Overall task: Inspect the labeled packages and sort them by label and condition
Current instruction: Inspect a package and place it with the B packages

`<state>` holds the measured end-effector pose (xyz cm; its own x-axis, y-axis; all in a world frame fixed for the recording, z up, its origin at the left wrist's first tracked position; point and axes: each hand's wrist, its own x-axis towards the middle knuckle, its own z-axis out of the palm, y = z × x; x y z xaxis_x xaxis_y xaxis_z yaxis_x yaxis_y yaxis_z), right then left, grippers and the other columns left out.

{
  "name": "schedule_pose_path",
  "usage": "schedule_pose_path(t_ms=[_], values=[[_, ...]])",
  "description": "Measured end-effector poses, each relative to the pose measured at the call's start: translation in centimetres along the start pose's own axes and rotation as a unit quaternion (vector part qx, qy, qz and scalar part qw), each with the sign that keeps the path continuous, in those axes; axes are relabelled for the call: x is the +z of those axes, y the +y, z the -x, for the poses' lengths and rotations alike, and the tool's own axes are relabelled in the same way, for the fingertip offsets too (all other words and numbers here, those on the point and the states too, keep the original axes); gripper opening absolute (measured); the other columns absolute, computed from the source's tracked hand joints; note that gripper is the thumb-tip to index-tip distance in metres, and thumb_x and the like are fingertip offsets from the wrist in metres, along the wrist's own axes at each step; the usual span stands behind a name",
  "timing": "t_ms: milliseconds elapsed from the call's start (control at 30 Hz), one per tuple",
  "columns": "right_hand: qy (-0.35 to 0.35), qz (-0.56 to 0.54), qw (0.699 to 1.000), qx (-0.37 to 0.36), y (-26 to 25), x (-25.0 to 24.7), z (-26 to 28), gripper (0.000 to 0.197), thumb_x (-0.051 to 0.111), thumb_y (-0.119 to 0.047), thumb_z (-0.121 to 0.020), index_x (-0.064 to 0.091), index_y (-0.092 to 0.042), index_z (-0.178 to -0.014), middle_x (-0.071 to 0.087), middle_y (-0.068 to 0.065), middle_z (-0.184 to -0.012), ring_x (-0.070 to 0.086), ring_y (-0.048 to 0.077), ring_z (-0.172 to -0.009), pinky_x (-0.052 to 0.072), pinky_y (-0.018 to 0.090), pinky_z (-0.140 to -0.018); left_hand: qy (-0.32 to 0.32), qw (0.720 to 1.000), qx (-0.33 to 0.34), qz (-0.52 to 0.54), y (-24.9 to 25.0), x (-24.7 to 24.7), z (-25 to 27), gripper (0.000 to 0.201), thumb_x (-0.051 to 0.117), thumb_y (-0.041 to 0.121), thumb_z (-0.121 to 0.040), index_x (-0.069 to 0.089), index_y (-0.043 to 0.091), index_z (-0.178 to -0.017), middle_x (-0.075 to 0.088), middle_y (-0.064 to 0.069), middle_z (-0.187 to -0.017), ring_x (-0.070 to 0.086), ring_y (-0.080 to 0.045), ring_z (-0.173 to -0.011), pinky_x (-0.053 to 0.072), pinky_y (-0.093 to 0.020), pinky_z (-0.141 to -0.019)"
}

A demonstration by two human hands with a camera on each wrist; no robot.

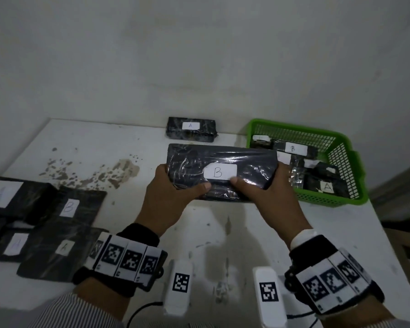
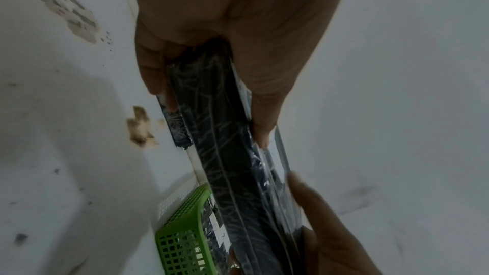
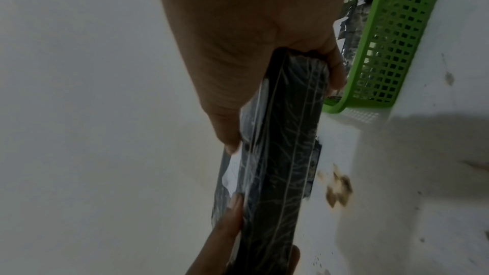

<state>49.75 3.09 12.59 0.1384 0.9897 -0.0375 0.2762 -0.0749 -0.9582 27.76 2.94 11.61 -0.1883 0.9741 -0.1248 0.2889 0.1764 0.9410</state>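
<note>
White table (image 1: 85,143), both hands (image 1: 168,197) gripping one package (image 1: 246,162) (labelled B)

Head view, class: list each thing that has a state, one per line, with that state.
B package: held off the table, label facing up.
Left hand: grips the package's left end.
Right hand: grips its right end.
Green basket: on the table, holding several packages.
A package: lying alone at the table's far edge.

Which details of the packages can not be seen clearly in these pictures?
- Held B package: underside hidden, head view; left hand and right hand cover its ends.
- Green basket: lower packages overlapped, some labels unreadable.
- Left pile: blurred, cut by the edge.
- Wrist views: B label edge-on.
</note>
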Motion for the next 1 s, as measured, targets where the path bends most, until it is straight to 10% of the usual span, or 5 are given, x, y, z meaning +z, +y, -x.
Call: schedule_pose_path(t_ms=[433,600,733,1000], values=[[0.034,0.021,0.999,-0.031,-0.8,2.8,-0.6,0.077,0.093,-0.036,-0.071,0.045,-0.026,-0.130,0.066,-0.008,-0.123,0.067,0.007,-0.109,0.052,0.006,-0.079,0.032,0.997,-0.049,0.042,-0.5,-2.0,-2.3,0.077,0.092,0.054,-0.062,0.055,0.021,-0.120,0.069,0.009,-0.110,0.069,-0.010,-0.098,0.059,-0.036,-0.085],[0.028,0.064,0.997,-0.038,-1.2,3.6,-0.5,0.086,0.096,-0.035,-0.066,0.040,-0.027,-0.131,0.061,-0.014,-0.118,0.060,-0.009,-0.103,0.049,0.004,-0.079,0.045,0.995,-0.068,0.057,-1.2,-2.1,-2.6,0.088,0.086,0.075,-0.049,0.059,0.027,-0.117,0.072,0.007,-0.109,0.072,-0.016,-0.097,0.063,-0.043,-0.080],[0.021,0.061,0.998,0.007,-2.0,4.0,-1.1,0.086,0.096,-0.044,-0.062,0.035,-0.021,-0.118,0.059,-0.013,-0.108,0.057,-0.010,-0.092,0.047,0.001,-0.063,0.082,0.994,-0.043,0.061,-1.3,-1.8,-1.8,0.062,0.087,0.049,-0.072,0.052,0.021,-0.114,0.066,0.009,-0.105,0.067,-0.008,-0.095,0.055,-0.028,-0.083],[0.081,0.020,0.996,0.016,-2.1,5.6,-0.6,0.083,0.090,-0.047,-0.072,0.036,-0.020,-0.129,0.060,-0.017,-0.109,0.062,-0.007,-0.095,0.051,0.010,-0.074,0.107,0.991,-0.030,0.069,-0.9,-2.3,-1.9,0.061,0.086,0.049,-0.073,0.053,0.017,-0.114,0.066,0.010,-0.100,0.066,-0.002,-0.088,0.049,-0.016,-0.069]])
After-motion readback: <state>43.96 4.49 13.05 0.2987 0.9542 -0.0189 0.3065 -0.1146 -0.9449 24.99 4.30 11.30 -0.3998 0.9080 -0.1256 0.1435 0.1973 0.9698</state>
